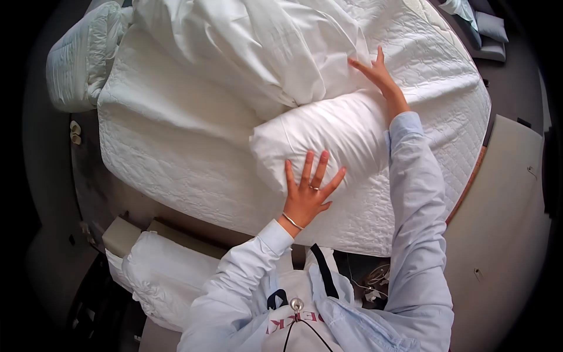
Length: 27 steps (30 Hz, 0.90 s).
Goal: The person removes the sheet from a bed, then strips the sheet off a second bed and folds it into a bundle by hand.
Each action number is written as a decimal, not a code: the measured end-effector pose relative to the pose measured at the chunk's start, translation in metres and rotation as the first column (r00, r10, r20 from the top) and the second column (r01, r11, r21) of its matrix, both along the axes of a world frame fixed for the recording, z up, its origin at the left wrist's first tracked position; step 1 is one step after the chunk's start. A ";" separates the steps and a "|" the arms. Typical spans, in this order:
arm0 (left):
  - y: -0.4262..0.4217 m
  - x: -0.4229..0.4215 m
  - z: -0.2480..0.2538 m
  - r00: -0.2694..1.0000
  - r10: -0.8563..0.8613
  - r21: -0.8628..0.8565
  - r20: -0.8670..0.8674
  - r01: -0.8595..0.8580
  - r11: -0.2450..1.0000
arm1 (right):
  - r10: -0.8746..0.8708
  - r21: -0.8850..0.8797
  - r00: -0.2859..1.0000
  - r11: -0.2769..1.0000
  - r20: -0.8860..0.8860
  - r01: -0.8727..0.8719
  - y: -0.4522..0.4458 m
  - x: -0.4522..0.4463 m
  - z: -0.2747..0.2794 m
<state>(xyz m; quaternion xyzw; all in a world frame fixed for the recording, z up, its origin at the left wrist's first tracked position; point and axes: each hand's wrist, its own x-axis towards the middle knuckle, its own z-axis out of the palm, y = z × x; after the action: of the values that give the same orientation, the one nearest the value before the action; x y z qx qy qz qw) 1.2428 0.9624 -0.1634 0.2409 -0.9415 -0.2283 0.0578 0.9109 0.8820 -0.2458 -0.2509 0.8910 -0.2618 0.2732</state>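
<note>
A white pillow (pixel 328 132) lies on the bed near its front edge, its cover wrinkled. My left hand (pixel 306 189), with a ring and a bracelet, rests on the pillow's near side with fingers spread. Beyond the pillow's far right corner, my right hand (pixel 380 76) is stretched out with fingers apart, close to a crumpled white sheet (pixel 281 53). Neither hand grips anything. Under these things is a white quilted mattress pad (pixel 176 158).
A rolled white duvet (pixel 85 64) sits off the bed's left side. White bedding (pixel 170 270) is piled at the lower left. Cables (pixel 375 278) lie on the floor by my body. A sofa with a cushion (pixel 491 27) stands at the upper right; slippers (pixel 75 132) lie at left.
</note>
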 end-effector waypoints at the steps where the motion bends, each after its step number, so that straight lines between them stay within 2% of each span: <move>1: -0.001 0.001 -0.001 1.000 0.003 0.005 -0.016 -0.003 1.000 | -0.098 -0.040 0.995 0.994 0.000 0.098 -0.005 0.018 -0.001; 2: -0.001 0.002 -0.003 1.000 0.006 0.000 -0.023 -0.006 1.000 | -0.085 -0.045 0.996 0.995 0.008 0.086 -0.012 0.031 0.001; 4: -0.001 0.005 -0.005 0.999 0.004 0.018 -0.033 -0.004 1.000 | 0.127 -0.370 0.958 0.929 0.256 -0.025 -0.020 0.055 0.004; 5: 0.001 0.009 -0.008 1.000 0.009 0.024 -0.029 -0.008 1.000 | 0.295 -0.480 0.952 0.849 0.081 -0.222 -0.022 0.068 -0.001; 6: 0.006 0.019 -0.014 0.998 0.018 -0.003 -0.055 -0.018 1.000 | 0.420 -0.406 0.904 0.842 0.079 -0.355 -0.022 0.087 0.020; 8: 0.017 0.034 -0.029 0.993 0.052 -0.074 -0.107 -0.060 0.995 | 0.688 -0.248 0.680 0.633 -0.256 -0.733 -0.022 0.129 0.059; 9: 0.022 0.040 -0.033 0.993 0.053 -0.056 -0.107 -0.060 0.997 | 0.820 -0.208 0.525 0.485 -0.228 -0.849 -0.025 0.141 0.065; 11: 0.026 0.049 -0.038 0.987 0.116 -0.021 -0.110 -0.119 0.993 | 0.936 0.101 0.191 0.229 -0.297 -0.968 -0.032 0.173 0.066; 12: 0.025 0.049 -0.039 0.981 0.143 0.001 -0.129 -0.144 0.990 | 0.921 0.170 0.124 0.198 -0.369 -0.965 -0.035 0.188 0.058; 13: 0.020 0.049 -0.036 0.983 0.141 -0.003 -0.121 -0.142 0.990 | 0.878 0.254 0.081 0.223 -0.472 -0.941 -0.039 0.205 0.044; 15: 0.000 0.045 -0.027 0.986 0.160 0.124 -0.049 -0.153 0.980 | 0.830 0.151 0.224 0.343 -0.511 -0.927 -0.054 0.219 -0.004; 16: -0.014 0.043 -0.023 0.983 0.167 0.141 -0.069 -0.157 0.978 | 0.822 0.141 0.226 0.344 -0.522 -0.928 -0.066 0.213 -0.003; 18: -0.038 0.039 -0.013 0.983 0.157 0.164 -0.091 -0.141 0.976 | 0.945 0.190 0.171 0.229 -0.280 -0.955 -0.081 0.198 0.008; 19: -0.049 0.038 -0.008 0.982 0.150 0.209 -0.112 -0.124 0.970 | 0.940 0.183 0.172 0.232 -0.296 -0.955 -0.082 0.196 0.014; 21: -0.065 0.035 -0.001 0.990 0.119 0.212 -0.073 -0.102 0.972 | 0.945 0.223 0.279 0.312 -0.169 -0.923 -0.075 0.192 0.027; 23: -0.075 0.029 0.000 0.995 0.104 0.249 -0.013 -0.097 0.964 | 0.870 0.013 0.421 0.439 -0.258 -0.899 -0.043 0.189 0.065; 25: -0.093 0.025 -0.006 0.991 0.133 0.242 0.004 -0.130 0.961 | 0.759 -0.099 0.496 0.505 -0.421 -0.857 0.001 0.184 0.120; 27: -0.117 0.018 0.001 0.975 0.218 0.273 0.048 -0.223 0.936 | 0.623 -0.021 0.511 0.622 -0.592 -0.783 0.059 0.175 0.138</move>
<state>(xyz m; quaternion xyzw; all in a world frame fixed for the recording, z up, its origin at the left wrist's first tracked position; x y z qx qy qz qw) 1.2608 0.8449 -0.1627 0.3524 -0.8679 -0.3476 0.0410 1.0863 0.9413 -0.1073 -0.6922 0.6985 -0.1718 0.0591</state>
